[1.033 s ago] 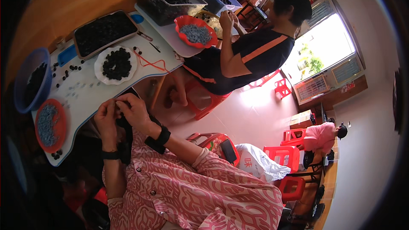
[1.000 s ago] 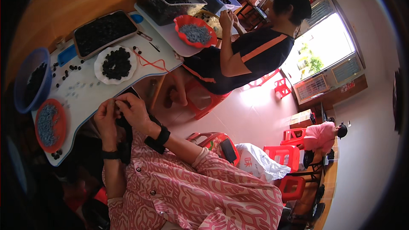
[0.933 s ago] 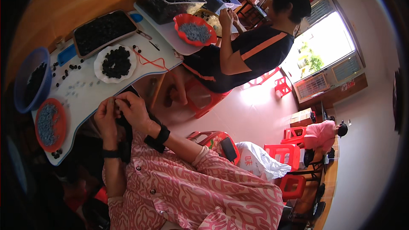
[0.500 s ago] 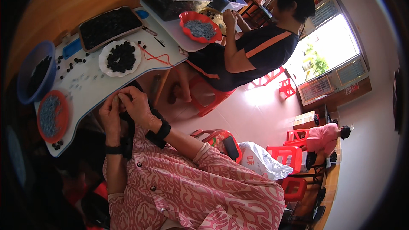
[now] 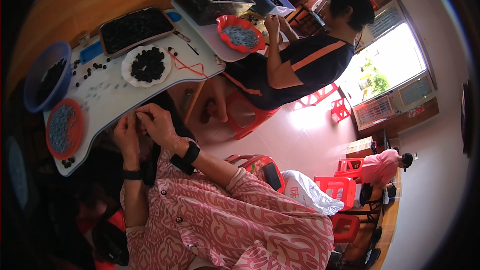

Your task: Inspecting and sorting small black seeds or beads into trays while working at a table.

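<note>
Left hand (image 5: 126,129) and right hand (image 5: 159,125) meet fingertip to fingertip at the near edge of the white table (image 5: 120,101), pinched together on something too small to make out, possibly a dark bead. Just beyond lie a white plate of dark beads (image 5: 146,64), a red cord (image 5: 192,68), and loose beads (image 5: 89,71). For steady work, the wrists are best braced against the table edge and the pinch kept close over the tabletop.
</note>
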Tool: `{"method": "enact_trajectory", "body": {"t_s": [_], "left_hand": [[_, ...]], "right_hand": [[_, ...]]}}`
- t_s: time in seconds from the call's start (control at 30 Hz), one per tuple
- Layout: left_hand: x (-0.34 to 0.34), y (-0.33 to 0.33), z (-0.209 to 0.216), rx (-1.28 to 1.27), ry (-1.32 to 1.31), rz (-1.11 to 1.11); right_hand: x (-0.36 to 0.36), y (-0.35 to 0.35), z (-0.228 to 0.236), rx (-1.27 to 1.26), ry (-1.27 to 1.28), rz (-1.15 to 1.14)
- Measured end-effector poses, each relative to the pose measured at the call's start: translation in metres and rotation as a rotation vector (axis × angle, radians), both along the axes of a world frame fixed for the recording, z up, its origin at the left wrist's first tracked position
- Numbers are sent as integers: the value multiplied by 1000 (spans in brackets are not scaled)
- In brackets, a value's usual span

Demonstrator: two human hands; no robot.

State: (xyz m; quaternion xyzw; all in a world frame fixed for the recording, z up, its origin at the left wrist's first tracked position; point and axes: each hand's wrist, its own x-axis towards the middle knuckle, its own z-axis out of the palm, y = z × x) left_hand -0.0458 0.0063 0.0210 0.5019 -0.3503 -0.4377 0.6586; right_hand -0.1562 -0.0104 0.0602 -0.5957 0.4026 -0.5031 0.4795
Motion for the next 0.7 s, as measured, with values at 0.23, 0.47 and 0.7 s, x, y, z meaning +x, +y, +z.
{"method": "enact_trajectory", "body": {"t_s": [0.23,0.47,0.7], "left_hand": [[8,3,6,87,47,22],[24,6,-15,-17,535,-131],[19,13,3,-93,656,-151]], "right_hand": [[4,0,-5,21,-42,37],[6,-1,-27,31,-13,-35],[-12,-11,-34,126,-3,3]]}}
